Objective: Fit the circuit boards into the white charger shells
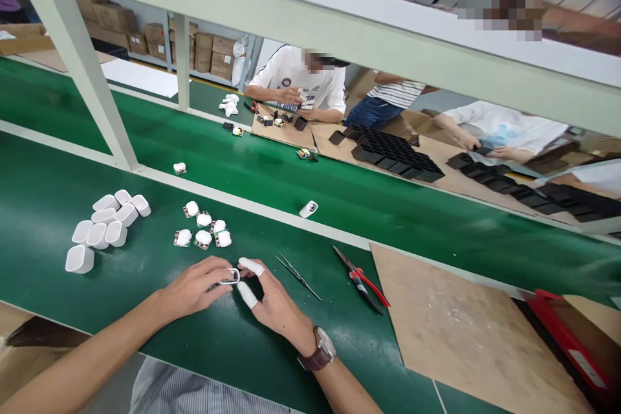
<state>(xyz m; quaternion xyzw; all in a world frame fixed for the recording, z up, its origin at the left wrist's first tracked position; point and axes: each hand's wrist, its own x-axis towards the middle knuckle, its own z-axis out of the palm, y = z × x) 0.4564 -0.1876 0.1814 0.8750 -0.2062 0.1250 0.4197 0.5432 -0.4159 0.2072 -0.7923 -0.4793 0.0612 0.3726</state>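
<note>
My left hand (198, 286) grips a small white plastic housing (235, 276), its open end turned toward my right hand. Something dark shows inside the opening. My right hand (269, 301), with white finger cots on thumb and forefinger and a watch at the wrist, holds its fingers apart right beside that opening; whether a fingertip touches it I cannot tell. Several small circuit boards with white-wrapped tops (204, 239) lie beyond my hands. A group of white plastic housings (97, 233) stands to the left. Tweezers (299, 278) and red-handled pliers (361, 279) rest on the right.
Behind a pale rail runs a green conveyor belt (262, 174) carrying a white housing (308, 209) and a few boards. A brown board (451, 317) and a red case (567, 343) lie at right. A metal frame post (92, 71) rises at left. Co-workers sit opposite.
</note>
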